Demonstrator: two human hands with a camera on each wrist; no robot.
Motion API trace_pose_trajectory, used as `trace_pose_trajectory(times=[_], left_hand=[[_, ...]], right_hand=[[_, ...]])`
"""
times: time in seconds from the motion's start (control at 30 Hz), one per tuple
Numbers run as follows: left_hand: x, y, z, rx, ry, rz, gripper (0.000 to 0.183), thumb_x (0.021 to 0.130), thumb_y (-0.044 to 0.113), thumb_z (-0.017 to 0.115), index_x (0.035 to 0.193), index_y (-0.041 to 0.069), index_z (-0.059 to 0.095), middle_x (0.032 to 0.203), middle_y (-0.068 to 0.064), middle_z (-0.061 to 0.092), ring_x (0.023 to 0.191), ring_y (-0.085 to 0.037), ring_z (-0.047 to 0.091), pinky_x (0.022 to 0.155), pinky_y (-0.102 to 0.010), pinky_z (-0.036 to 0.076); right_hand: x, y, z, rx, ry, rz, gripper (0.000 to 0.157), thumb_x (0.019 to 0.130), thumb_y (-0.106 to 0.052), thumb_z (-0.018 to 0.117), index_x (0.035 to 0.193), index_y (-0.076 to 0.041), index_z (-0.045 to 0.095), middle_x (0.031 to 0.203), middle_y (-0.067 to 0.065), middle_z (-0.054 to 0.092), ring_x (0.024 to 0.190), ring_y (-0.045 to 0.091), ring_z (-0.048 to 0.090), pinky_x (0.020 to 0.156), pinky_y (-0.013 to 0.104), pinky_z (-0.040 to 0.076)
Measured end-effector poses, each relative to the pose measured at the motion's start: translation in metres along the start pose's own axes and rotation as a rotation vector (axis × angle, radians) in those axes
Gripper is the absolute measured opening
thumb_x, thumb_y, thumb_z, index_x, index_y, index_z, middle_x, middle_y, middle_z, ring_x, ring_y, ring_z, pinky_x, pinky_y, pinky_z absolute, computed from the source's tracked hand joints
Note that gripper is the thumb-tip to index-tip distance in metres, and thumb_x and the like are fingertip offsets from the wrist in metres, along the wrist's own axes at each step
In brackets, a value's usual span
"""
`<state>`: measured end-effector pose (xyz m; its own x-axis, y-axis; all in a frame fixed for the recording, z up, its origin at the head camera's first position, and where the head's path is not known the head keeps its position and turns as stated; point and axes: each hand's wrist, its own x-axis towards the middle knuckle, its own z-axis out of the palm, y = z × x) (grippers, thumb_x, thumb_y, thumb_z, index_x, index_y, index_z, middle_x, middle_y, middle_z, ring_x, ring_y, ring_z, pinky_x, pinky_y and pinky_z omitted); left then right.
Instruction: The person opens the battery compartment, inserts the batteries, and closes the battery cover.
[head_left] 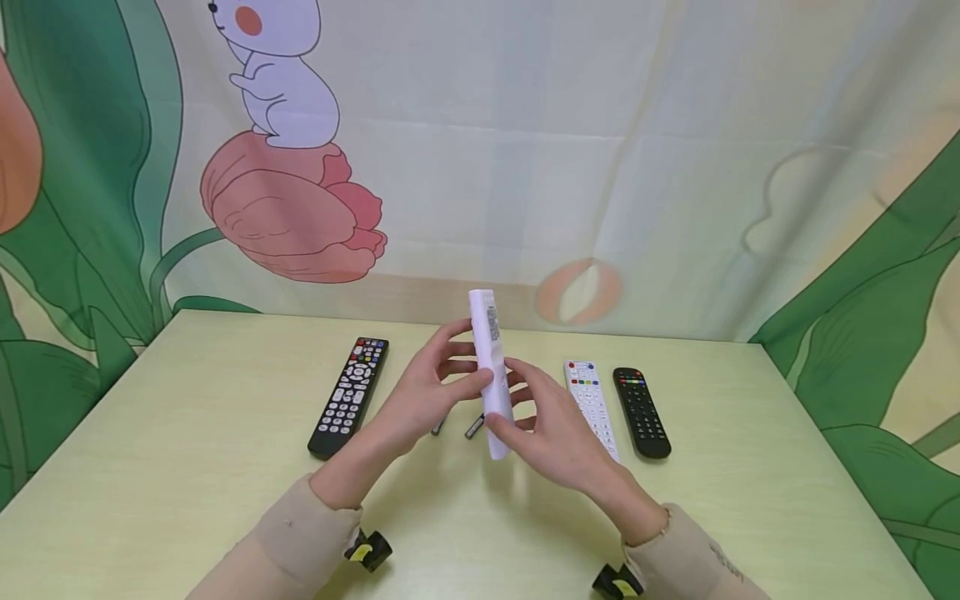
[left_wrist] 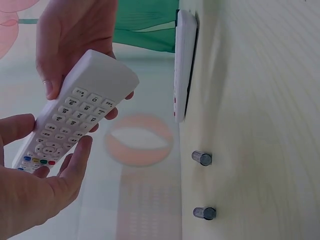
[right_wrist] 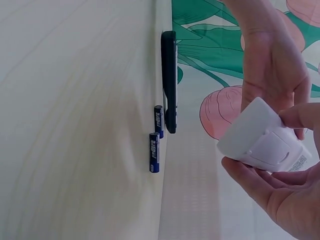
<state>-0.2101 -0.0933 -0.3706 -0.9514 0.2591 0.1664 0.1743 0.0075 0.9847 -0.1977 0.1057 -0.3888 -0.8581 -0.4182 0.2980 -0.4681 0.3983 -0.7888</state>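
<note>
A white remote control (head_left: 482, 333) is held up off the table, tilted, between both hands. My left hand (head_left: 420, 396) grips its upper part, thumb on one side and fingers on the other. My right hand (head_left: 557, 429) holds the lower part. In the left wrist view the remote's button side (left_wrist: 75, 112) shows, with white keys and a few coloured ones. Its back has a battery cover (right_wrist: 270, 148) in place and a printed label, seen in the right wrist view. Beneath the hands, two dark blue batteries (right_wrist: 154, 152) lie on the table.
A large black remote (head_left: 348, 396) lies at left on the pale table (head_left: 195, 433). To the right, another white remote (head_left: 590, 400), partly covered by my right hand, lies beside a smaller black remote (head_left: 642, 412). Behind the table hangs a printed curtain (head_left: 480, 167).
</note>
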Motion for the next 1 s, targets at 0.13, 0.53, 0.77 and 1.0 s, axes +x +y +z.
trace_pose_trajectory(times=[0.13,0.53,0.77,1.0], left_hand=[[0.0001,-0.0005,-0.0001,0.008,0.021,0.004,0.066,0.096,0.006,0.072,0.154,0.013,0.04,0.133,-0.022,0.057,0.12,-0.036,0.059,0.093,-0.042,0.057],[0.0009,-0.0006,0.0001,-0.064,0.053,0.001,0.066,0.094,0.006,0.074,0.151,0.018,0.043,0.129,-0.019,0.056,0.116,-0.034,0.061,0.089,-0.043,0.059],[0.0017,-0.001,-0.0005,-0.041,0.083,0.025,0.066,0.094,0.006,0.075,0.15,0.019,0.044,0.127,-0.018,0.057,0.115,-0.033,0.061,0.087,-0.043,0.06],[0.004,-0.0038,-0.0066,0.028,0.126,0.035,0.066,0.094,0.01,0.076,0.151,0.018,0.043,0.127,-0.018,0.056,0.114,-0.033,0.059,0.088,-0.045,0.059]], right_hand=[[0.0006,-0.0002,-0.0001,0.05,-0.005,0.004,0.062,0.094,-0.011,0.074,0.148,-0.004,0.045,0.125,0.009,0.062,0.103,0.021,0.066,0.075,0.028,0.061],[0.0003,-0.001,-0.0016,0.152,-0.047,-0.016,0.057,0.097,-0.01,0.072,0.148,-0.008,0.047,0.134,0.016,0.062,0.115,0.032,0.067,0.081,0.03,0.06],[-0.0001,-0.0011,-0.0034,0.149,-0.063,-0.033,0.055,0.097,-0.009,0.071,0.148,-0.009,0.049,0.137,0.016,0.06,0.117,0.034,0.066,0.083,0.031,0.06],[-0.0026,-0.0005,-0.0078,0.061,-0.061,-0.011,0.041,0.098,-0.015,0.071,0.137,-0.01,0.058,0.135,0.01,0.062,0.113,0.026,0.069,0.083,0.03,0.06]])
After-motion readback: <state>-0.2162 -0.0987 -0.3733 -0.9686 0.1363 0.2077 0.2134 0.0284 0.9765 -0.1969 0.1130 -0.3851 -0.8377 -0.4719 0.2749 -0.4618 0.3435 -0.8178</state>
